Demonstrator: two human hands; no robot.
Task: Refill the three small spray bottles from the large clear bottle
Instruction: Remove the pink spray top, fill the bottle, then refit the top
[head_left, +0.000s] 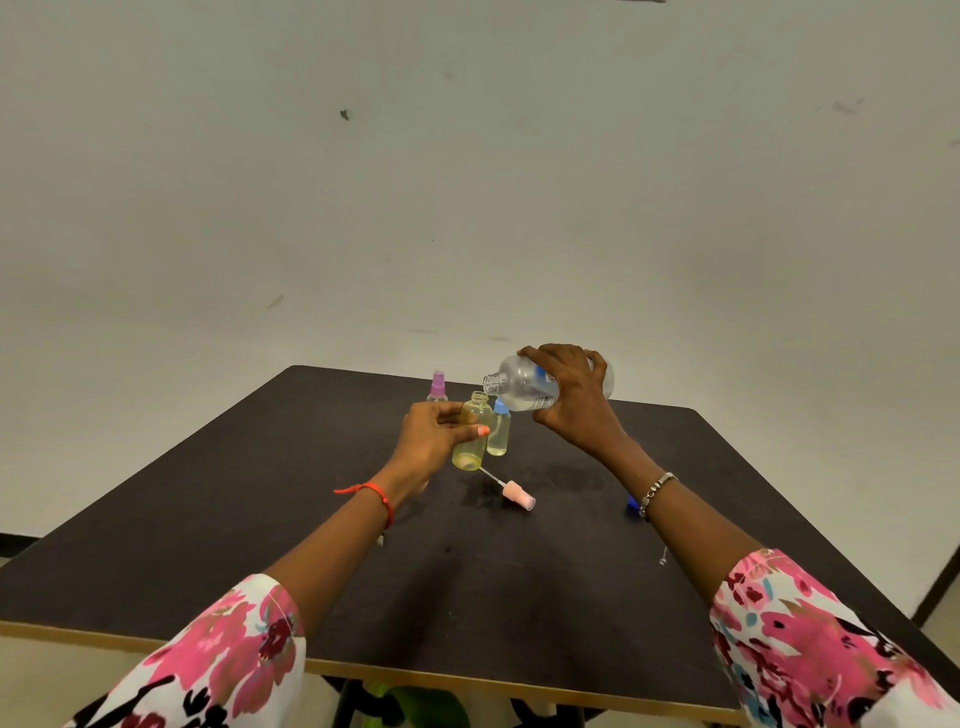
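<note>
Big clear bottle (524, 387) is up in my right hand (579, 402) just right of centre frame, tipped nearly flat so its long axis runs left-right with the open threaded neck pointing left. That neck sits just above and a touch right of the mouth of the open yellow spray bottle (474, 434), which my left hand (434, 439) has wrapped around the body, thumb across the front, leaning it a bit toward the big one. So both hands are closed on something: right fingers curled over the top of the big bottle, left clamped on the small one. The gap between the two mouths is the whole game here; they look near but not lined up yet, and I can't make out any stream running. I'd guess the pour needs the neck nudged left and down a hair. Its pink sprayer top (514, 492) lies on the dark table (260, 545) below centre, tube pointing up-left. A blue-capped bottle (500, 431) stands just right of the yellow one, looks about touching it, and a purple-capped one (438, 388) stands behind to the left. Spill risk seems real with necks that narrow.
</note>
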